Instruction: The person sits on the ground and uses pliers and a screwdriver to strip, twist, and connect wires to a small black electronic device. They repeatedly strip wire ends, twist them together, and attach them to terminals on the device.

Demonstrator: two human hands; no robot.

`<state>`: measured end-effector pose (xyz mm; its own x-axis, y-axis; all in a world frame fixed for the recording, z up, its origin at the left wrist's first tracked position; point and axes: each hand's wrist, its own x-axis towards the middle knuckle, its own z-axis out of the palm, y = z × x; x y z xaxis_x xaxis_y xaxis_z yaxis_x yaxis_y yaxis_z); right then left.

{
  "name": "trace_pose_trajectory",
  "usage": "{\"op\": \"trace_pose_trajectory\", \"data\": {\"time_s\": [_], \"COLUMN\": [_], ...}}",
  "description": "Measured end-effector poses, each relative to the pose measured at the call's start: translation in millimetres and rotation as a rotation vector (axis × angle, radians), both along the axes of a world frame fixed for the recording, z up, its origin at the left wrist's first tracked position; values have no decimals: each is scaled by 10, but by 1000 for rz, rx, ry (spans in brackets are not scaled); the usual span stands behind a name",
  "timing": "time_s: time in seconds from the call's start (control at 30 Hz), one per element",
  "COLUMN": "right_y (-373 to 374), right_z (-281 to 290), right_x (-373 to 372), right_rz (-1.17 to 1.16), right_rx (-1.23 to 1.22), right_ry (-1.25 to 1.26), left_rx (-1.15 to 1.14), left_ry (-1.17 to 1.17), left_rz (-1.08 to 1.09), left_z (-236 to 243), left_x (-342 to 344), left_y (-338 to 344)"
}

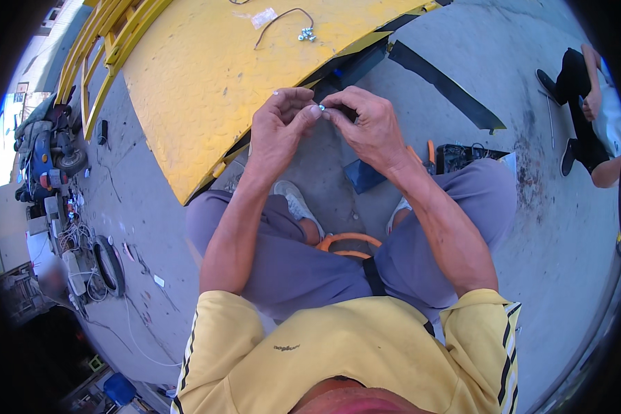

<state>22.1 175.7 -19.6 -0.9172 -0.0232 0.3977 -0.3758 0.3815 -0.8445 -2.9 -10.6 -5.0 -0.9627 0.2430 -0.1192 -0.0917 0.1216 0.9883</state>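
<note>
Above the edge of a yellow steel plate, my two hands meet at their fingertips. A small shiny metal fastener sits between them; its exact kind is too small to make out. My left hand pinches it from the left with thumb and fingers. From the right, my right hand pinches the same piece. Farther off on the plate lies a small heap of shiny screws or nuts. Beside the heap are a thin brown wire and a clear plastic bag.
Black strips edge the plate's right side. Between my feet is an orange handle-like loop, with a dark blue box beyond. A black tray stands by my right knee. Another person is at the right; a scooter stands left.
</note>
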Motion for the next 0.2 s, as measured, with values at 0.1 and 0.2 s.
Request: {"op": "trace_pose_trajectory", "data": {"time_s": [0.1, 0.2], "right_y": [-20, -31], "right_z": [-4, -7], "right_x": [8, 17], "right_rz": [-25, -30], "right_rx": [-7, 14], "right_ry": [0, 8], "left_rx": [-51, -47], "left_ry": [34, 29], "left_rz": [-17, -59], "left_z": [-33, -61], "left_x": [-11, -34], "left_y": [-17, -66]}}
